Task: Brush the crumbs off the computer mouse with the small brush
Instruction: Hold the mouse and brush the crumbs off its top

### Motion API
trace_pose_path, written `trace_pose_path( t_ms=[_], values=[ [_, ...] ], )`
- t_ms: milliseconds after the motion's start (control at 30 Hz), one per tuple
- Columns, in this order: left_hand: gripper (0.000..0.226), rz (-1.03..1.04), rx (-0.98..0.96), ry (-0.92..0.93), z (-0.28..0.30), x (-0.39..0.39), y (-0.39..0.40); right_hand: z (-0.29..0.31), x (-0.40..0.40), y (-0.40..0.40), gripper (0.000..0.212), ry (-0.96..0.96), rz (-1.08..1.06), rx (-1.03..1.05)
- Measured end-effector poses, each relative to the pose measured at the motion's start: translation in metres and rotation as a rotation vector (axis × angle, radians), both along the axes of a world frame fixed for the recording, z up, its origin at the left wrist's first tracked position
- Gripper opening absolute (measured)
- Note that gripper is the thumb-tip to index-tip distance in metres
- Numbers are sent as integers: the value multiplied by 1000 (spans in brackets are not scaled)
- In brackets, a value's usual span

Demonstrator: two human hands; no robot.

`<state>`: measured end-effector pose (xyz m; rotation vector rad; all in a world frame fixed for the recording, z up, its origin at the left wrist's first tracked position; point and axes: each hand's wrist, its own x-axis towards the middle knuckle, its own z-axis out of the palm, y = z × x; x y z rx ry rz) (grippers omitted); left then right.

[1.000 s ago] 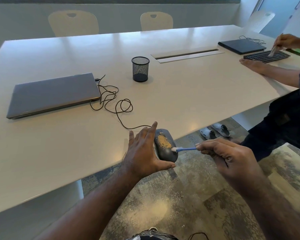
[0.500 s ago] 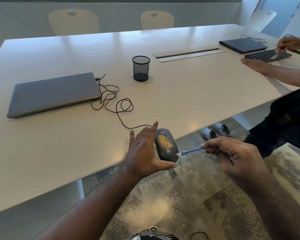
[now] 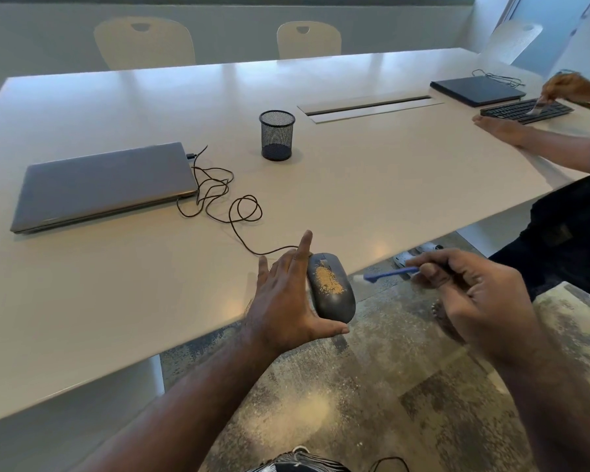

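A dark grey wired mouse [image 3: 334,301] is held tilted at the table's near edge, partly over the floor. A patch of tan crumbs [image 3: 327,282] lies on its back. My left hand [image 3: 286,298] grips the mouse from its left side, thumb under its rear end. My right hand [image 3: 474,301] pinches a small blue brush [image 3: 385,274] with white bristles. The bristle tip hovers just right of the mouse, a small gap away from it.
The mouse cable [image 3: 225,202] loops back to a closed grey laptop [image 3: 103,185]. A black mesh cup [image 3: 276,135] stands mid-table [image 3: 82,301]. At the far right another person's hand [image 3: 504,129] rests by a keyboard [image 3: 525,110] and a dark laptop [image 3: 477,90].
My right hand has drawn the brush to the right and up, off the mouse's side. My left hand and the mouse have stayed put.
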<state>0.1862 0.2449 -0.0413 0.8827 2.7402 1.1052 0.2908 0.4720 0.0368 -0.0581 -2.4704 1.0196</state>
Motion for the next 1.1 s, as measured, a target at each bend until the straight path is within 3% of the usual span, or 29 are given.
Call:
trace_pose_path(
  t_ms=[267,633,900,1100],
  values=[
    [153,-43,-2,26,3,5,6,6,-34,-23,23,127,109,159],
    [153,-26,-26,13,5,5,2,14,-51,-36,24,26,332,478],
    [149,-54,-86,27,6,8,4,26,-49,-23,24,58,278,425],
    [150,-48,-93,30,8,7,6,22,-48,-28,22,8,340,526]
  ],
)
